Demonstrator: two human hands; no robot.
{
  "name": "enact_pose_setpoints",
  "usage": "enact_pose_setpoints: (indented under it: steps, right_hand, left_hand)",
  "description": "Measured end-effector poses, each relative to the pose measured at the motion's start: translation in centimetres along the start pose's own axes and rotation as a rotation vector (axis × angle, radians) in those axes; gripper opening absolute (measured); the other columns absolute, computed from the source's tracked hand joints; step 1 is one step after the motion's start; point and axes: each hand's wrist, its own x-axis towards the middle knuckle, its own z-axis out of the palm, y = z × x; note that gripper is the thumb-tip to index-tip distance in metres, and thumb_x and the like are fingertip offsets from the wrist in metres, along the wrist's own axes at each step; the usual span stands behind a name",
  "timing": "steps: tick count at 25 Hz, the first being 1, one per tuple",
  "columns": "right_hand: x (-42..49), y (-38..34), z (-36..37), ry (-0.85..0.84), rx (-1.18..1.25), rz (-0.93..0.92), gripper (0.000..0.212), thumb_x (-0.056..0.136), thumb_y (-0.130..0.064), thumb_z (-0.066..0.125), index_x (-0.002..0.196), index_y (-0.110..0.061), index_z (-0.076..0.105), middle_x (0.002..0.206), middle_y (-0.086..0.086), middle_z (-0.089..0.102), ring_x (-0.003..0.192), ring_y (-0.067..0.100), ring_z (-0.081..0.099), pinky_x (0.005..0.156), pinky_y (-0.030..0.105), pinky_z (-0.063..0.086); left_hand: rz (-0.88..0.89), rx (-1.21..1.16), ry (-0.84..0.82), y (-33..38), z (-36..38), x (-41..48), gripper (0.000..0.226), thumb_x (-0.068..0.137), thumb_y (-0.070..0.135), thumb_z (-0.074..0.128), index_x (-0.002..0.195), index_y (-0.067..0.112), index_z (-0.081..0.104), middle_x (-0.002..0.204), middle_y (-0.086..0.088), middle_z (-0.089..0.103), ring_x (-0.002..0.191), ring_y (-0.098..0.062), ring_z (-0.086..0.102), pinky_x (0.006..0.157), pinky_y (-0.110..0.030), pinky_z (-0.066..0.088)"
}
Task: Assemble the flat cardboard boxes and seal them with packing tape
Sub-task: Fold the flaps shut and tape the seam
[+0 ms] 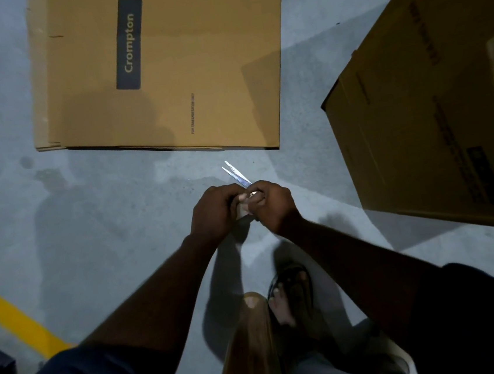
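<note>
Currently right hand point(275, 209) gripping slim metal scissors point(236, 174), blades slightly parted; left hand point(214, 216) fingers curling round small pale piece point(241, 212). Flat brown cardboard stack point(166, 73) lying just beyond, erected box point(433, 112) at right.

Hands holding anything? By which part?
Right hand grips the scissors at the handle end, blades free. Left hand holds a small pale thing, unidentifiable.

both bare forearms reach forward and down, meeting at centre. left hand point(215, 213) back up, fingers curled round small pale object point(242, 212). right hand point(273, 205) close against left, fingers curled gripping scissors point(236, 174), blades slightly parted, pointing away from body.
</note>
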Motion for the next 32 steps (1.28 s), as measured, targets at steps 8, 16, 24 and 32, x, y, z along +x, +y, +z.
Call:
enact_pose_setpoints:
  steps: [8, 16, 24, 32]
  right_hand:
    - [0.4, 0.4, -0.4, 0.106, 0.085, 0.014, 0.015, 0.086, -0.011, 0.059, 0.093, -0.006, 0.071, 0.087, 0.002, 0.072, 0.076, 0.016, 0.067, 0.075, 0.024, 0.054]
    - [-0.9, -1.4, -1.9, -0.112, -0.648, -0.245, 0.008, 0.072, -0.002, 0.06, 0.066, -0.002, 0.065, 0.055, 0.009, 0.059, 0.043, 0.024, 0.059, 0.043, 0.023, 0.041]
    - [-2.8, -2.1, -2.7, -0.12, -0.866, 0.016, 0.055, 0.097, -0.02, 0.055, 0.14, 0.011, 0.042, 0.145, 0.03, 0.046, 0.125, 0.031, 0.058, 0.085, 0.031, 0.05]
    - [-7.2, -4.4, -10.3, -0.241, -0.757, -0.074, 0.047, 0.099, -0.031, 0.052, 0.138, -0.006, 0.044, 0.142, 0.017, 0.047, 0.123, 0.033, 0.055, 0.096, 0.038, 0.045]
  left_hand:
    - [-0.025, 0.387, -0.004, 1.2, 2.7, -0.8, 0.05, 0.095, 0.049, 0.04, 0.129, 0.023, 0.066, 0.128, -0.003, 0.067, 0.112, -0.028, 0.061, 0.088, -0.042, 0.05]
    - [0.001, 0.499, 0.015, 2.9, 4.1, 0.9, 0.026, 0.089, 0.034, 0.056, 0.108, 0.023, 0.07, 0.097, 0.001, 0.073, 0.085, -0.025, 0.066, 0.067, -0.035, 0.049]
    - [0.135, 0.656, -0.017, 3.6, 3.9, 1.8, 0.011, 0.082, 0.031, 0.07, 0.083, 0.021, 0.074, 0.066, 0.001, 0.069, 0.056, -0.023, 0.067, 0.055, -0.028, 0.048]
    - [-0.212, 0.652, -0.159, 1.7, 2.2, -0.5, 0.046, 0.095, 0.035, 0.056, 0.138, 0.021, 0.052, 0.103, -0.003, 0.072, 0.09, -0.023, 0.07, 0.072, -0.035, 0.058]
